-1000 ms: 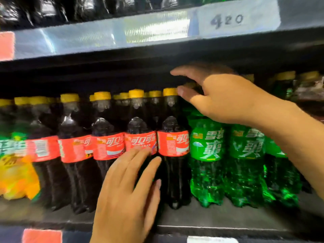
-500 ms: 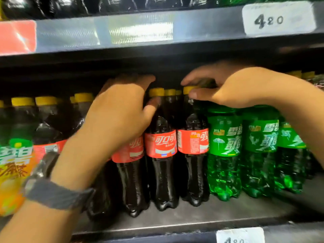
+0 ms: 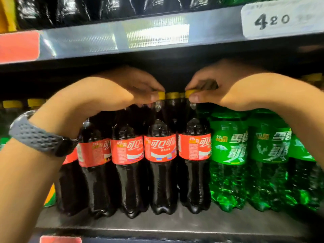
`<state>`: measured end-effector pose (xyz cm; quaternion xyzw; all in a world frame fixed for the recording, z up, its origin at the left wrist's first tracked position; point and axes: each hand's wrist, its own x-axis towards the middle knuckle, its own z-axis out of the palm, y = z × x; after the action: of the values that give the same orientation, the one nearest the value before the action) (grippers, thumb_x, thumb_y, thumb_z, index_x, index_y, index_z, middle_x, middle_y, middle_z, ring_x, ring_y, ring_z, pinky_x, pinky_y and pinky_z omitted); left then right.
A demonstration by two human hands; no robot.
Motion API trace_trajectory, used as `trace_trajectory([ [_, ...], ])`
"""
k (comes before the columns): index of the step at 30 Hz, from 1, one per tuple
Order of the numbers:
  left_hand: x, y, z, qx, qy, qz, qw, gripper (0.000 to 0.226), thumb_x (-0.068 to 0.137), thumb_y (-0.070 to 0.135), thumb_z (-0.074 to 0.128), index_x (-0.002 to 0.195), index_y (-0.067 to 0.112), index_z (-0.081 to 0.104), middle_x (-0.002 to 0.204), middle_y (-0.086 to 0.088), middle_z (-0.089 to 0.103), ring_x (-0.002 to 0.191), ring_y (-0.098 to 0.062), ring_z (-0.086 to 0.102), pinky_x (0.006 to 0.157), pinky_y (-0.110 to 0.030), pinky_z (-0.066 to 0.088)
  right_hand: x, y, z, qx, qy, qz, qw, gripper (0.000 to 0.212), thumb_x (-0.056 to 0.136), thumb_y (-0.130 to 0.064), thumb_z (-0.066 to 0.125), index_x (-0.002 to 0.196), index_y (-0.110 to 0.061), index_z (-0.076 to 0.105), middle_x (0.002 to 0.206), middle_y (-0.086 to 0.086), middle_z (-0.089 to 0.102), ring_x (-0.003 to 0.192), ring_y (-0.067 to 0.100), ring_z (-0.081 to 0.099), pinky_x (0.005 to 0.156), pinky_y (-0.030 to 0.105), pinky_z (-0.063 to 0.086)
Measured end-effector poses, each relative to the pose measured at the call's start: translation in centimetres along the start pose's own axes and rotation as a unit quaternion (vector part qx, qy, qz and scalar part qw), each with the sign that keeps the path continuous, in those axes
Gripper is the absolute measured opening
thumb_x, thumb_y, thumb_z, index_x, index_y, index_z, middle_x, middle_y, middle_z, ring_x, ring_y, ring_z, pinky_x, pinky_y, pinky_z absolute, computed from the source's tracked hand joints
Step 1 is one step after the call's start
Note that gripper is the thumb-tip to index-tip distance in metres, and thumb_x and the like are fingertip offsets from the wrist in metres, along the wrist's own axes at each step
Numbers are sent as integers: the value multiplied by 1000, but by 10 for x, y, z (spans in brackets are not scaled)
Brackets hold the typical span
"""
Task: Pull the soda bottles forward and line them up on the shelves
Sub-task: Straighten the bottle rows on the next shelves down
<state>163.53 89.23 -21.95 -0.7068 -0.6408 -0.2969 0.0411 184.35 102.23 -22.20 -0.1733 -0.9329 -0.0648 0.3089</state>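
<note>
Dark cola bottles with red labels and yellow caps stand in a front row on the shelf (image 3: pixel 157 225). My left hand (image 3: pixel 133 88) reaches over their tops, its fingers pinching the yellow cap of one cola bottle (image 3: pixel 160 151). My right hand (image 3: pixel 215 85) grips the yellow cap of the rightmost cola bottle (image 3: pixel 193 149). More cola caps show behind, between the two hands. Green soda bottles (image 3: pixel 228 151) stand to the right, partly hidden under my right forearm.
The upper shelf edge (image 3: pixel 105 41) hangs low just above my hands, with a price tag (image 3: pixel 273 20) reading 420. Dark bottles stand on the upper shelf. A grey watch band (image 3: pixel 40 135) is on my left wrist. A yellow-green bottle (image 3: pixel 50 199) peeks at the far left.
My left hand rose from the bottles' lower front to their caps and closed on one. My right hand slid left and settled on the rightmost cola cap. The view moved closer.
</note>
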Motion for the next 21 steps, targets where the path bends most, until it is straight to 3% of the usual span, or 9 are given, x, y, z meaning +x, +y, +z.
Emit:
trace_trajectory([
  [2,-1,1,0,-18,-6,-1,1000,21,88,21,63,109,22,69,93,-2,75,84,-20,69,76,-24,54,0,0,2,0,12,-4,1000,19,83,-43,65,98,-32,69,81,-26,61,73,-12,54,60,6,38],
  [6,-2,3,-3,-19,-25,-8,999,22,90,18,62,111,21,67,95,0,75,81,-7,69,73,-16,53,1,0,3,-11,34,-1,999,20,79,-51,64,90,-35,68,75,-26,58,69,-11,52,56,13,34],
  [9,-2,2,-6,-8,-35,-9,999,22,91,20,60,111,29,67,98,6,74,87,-9,69,77,-16,54,0,-2,4,-13,43,5,999,22,77,-53,65,87,-34,68,73,-25,58,67,-10,51,55,14,34],
  [13,-2,1,-8,-8,-47,1,999,25,92,17,60,115,27,66,101,4,74,93,-14,69,86,-28,55,1,-5,1,-5,41,25,999,25,72,-54,67,86,-33,70,71,-24,60,66,-10,55,58,15,39],
  [15,-2,0,-9,-16,-48,7,999,26,92,16,60,116,25,66,102,4,74,96,-11,68,85,-20,52,0,-8,1,-9,34,34,999,25,72,-55,67,86,-34,69,71,-25,62,67,-13,57,58,14,39],
  [18,-2,-4,-9,16,-38,23,999,30,93,21,61,121,32,63,109,12,71,96,5,64,80,-4,46,-3,-14,0,-29,15,51,998,33,73,-60,62,95,-35,67,84,-22,66,72,-9,60,65,14,42],
  [21,-4,-16,-13,-7,-20,40,999,36,90,21,63,124,32,57,116,12,66,97,5,63,86,-16,51,-7,-24,-2,-68,11,73,995,55,71,-70,51,117,-40,58,104,-24,61,90,1,58,82,21,43],
])
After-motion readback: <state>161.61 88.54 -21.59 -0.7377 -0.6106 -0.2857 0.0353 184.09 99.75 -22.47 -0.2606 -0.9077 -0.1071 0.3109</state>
